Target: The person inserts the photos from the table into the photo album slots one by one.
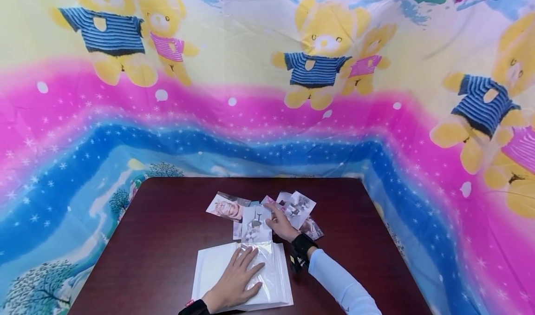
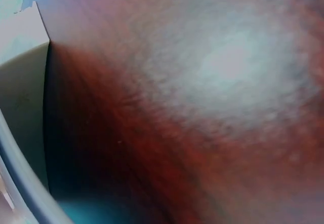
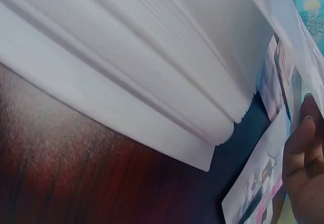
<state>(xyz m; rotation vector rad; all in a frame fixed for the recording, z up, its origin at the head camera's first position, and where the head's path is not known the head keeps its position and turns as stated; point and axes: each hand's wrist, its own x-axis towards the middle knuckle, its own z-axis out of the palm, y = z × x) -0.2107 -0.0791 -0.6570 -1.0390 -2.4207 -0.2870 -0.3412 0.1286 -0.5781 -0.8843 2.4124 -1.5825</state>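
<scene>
Nearest me, the left hand (image 1: 235, 280) lay flat, fingers spread, on the white photo album (image 1: 209, 271).
The right hand (image 1: 284, 226) pinched a photo print (image 1: 253, 224) near its right edge, the print's lower end meeting the clear sleeve (image 1: 269, 273); light and thin, it would probably crease unless held by its edges.

Cloth (image 1: 251, 120), pink/blue/yel. w/ printed bears (image 1: 319, 68), hangs behind & on both sides of table (image 1: 159, 240), dk. red-brn & shiny, w/ wht. glare (image 2: 230, 64).
</scene>
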